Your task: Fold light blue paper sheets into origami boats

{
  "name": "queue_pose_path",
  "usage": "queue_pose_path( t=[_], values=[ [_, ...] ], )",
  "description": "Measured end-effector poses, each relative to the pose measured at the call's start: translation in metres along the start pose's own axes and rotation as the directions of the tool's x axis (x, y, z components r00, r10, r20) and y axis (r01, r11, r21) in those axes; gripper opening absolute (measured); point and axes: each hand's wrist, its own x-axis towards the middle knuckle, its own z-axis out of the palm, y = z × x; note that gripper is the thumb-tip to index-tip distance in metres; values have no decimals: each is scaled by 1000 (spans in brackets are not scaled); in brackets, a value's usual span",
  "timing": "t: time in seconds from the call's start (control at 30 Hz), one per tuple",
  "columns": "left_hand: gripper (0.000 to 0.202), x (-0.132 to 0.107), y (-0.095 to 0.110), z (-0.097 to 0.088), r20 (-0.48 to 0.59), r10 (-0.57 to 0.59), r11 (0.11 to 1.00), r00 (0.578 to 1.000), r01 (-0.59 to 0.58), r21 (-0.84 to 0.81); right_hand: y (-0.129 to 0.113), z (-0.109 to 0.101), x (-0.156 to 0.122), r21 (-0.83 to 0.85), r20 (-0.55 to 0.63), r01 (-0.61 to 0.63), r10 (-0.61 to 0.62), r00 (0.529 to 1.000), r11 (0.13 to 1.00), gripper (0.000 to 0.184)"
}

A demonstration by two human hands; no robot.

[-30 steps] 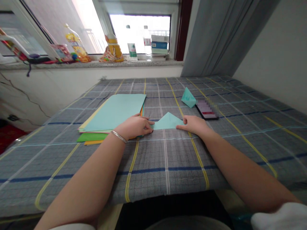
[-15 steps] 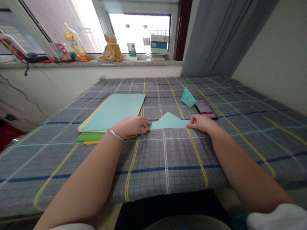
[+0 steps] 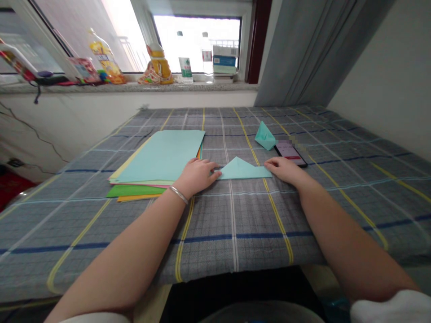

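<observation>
A light teal paper folded into a flat triangle shape (image 3: 241,169) lies on the plaid cloth in the middle. My left hand (image 3: 198,175), with a silver bracelet at the wrist, rests flat with its fingertips pressing the paper's left end. My right hand (image 3: 282,169) has its fingers curled down on the paper's right end. Both hands press the fold against the cloth.
A stack of coloured paper sheets (image 3: 158,161) lies left of my hands. A finished teal folded shape (image 3: 265,136) and a phone (image 3: 290,152) sit behind my right hand. Bottles and packets line the window sill (image 3: 134,87). The cloth's front edge (image 3: 235,269) is close to me.
The paper's right end has stretched out rightward under my right hand. My left hand has moved slightly right along the left end, its fingers flatter now.
</observation>
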Motion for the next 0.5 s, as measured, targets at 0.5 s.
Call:
queue_pose_path(
  t=[0.5],
  values=[
    [43,11,-3,25,-56,-50,988,997,41,-152,-12,6,-1,25,-65,110,-108,992,994,24]
  ],
)
